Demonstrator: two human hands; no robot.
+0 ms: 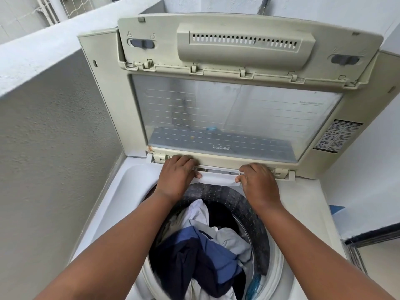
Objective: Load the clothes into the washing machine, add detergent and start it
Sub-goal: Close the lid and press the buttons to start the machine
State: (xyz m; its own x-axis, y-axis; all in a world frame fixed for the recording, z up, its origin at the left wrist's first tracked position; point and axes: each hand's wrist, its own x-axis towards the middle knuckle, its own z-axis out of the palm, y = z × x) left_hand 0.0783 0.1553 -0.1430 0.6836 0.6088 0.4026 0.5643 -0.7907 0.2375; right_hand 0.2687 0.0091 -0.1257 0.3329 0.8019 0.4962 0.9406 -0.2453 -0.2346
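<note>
Both hands were up at the far rim of the tub opening, right under the folded-up lid. The left hand (pixel 177 172) had its fingers curled over the edge of a white drawer-like tray (pixel 218 177), thumb tucked underneath, so it was clamped on it. The right hand (pixel 258 180) gripped the other end of the same tray the same way. My guess is that's the detergent drawer and the step was sliding it out or seating it back in, though I couldn't tell which.

The clothes (pixel 201 245) were already in the drum (pixel 244 204): a mix of navy, blue and white pieces piled loosely, filling a good part of it. So loading looked done, with detergent and start left to go.

The lid (pixel 238 113) stood open, folded in two, with its clear panel facing the camera. The washing machine (pixel 303 204) sat in a corner, with a grey textured wall (pixel 54 148) on the left.

To do this well, I'd pull evenly with both hands so the tray doesn't skew and jam in its slot. Keep it level too, and watch that no fabric is caught under it.
</note>
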